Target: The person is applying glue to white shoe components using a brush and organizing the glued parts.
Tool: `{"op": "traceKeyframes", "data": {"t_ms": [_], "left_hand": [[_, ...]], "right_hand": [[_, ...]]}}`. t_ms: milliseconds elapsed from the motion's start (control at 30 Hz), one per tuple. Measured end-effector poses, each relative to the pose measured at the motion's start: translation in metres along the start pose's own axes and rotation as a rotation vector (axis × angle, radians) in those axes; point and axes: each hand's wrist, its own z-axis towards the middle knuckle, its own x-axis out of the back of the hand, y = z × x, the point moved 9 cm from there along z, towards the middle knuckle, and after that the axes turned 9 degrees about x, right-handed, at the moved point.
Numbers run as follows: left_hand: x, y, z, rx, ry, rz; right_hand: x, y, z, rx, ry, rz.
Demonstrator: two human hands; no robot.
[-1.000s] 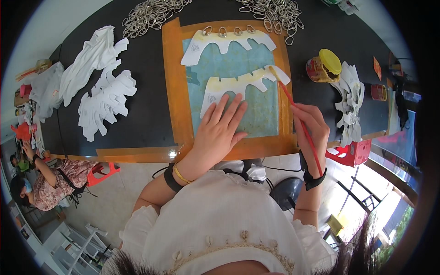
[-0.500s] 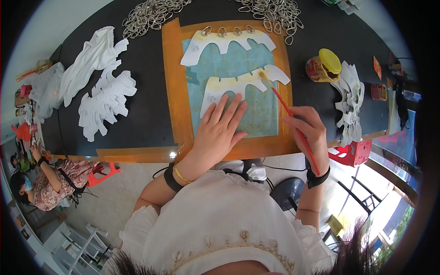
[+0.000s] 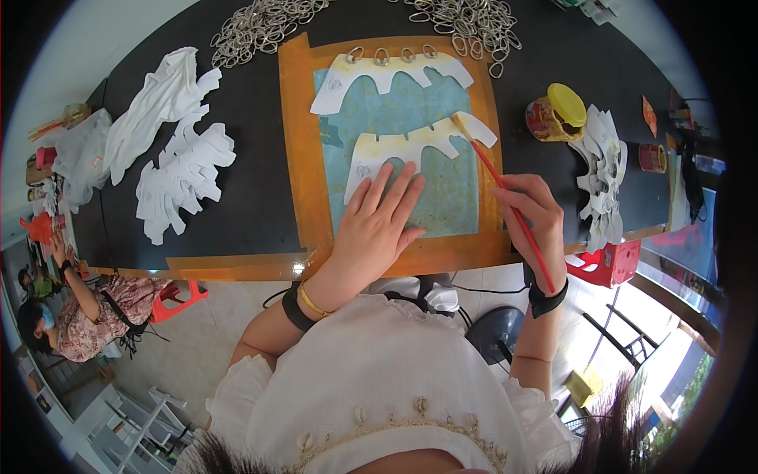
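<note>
My left hand (image 3: 377,213) lies flat with spread fingers, its fingertips pressing the lower edge of a white scalloped piece (image 3: 365,162). In my right hand (image 3: 533,221) is a red-handled paintbrush (image 3: 491,167), held like a pen. Its bristles touch the upper edge of that piece near the right end, where a yellowish smear runs along the edge. Farther up, a second white scalloped piece (image 3: 335,88) carries several metal rings (image 3: 382,57) along its top edge. Both pieces rest on a blue-green sheet (image 3: 446,201) bordered by brown tape (image 3: 302,182).
Heaps of metal rings (image 3: 264,31) lie at the back. White cut pieces (image 3: 185,178) and white cloth (image 3: 154,107) are on the left. An open can with a yellow lid (image 3: 566,104) stands right, beside stacked pieces (image 3: 602,182). Another person (image 3: 87,312) sits at far left.
The brush tip has slid slightly right along the upper edge of the nearer piece, my right hand moving a little with it. My left hand stays put.
</note>
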Motion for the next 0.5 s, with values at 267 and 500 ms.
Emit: {"op": "traceKeyframes", "data": {"t_ms": [267, 500], "left_hand": [[0.0011, 0.0016, 0.0002, -0.009, -0.003, 0.01], [0.0003, 0.0008, 0.0001, 0.0, -0.008, 0.01]], "right_hand": [[0.0064, 0.0053, 0.0019, -0.015, 0.072, -0.043], [0.0056, 0.0036, 0.0019, -0.027, 0.056, -0.012]]}}
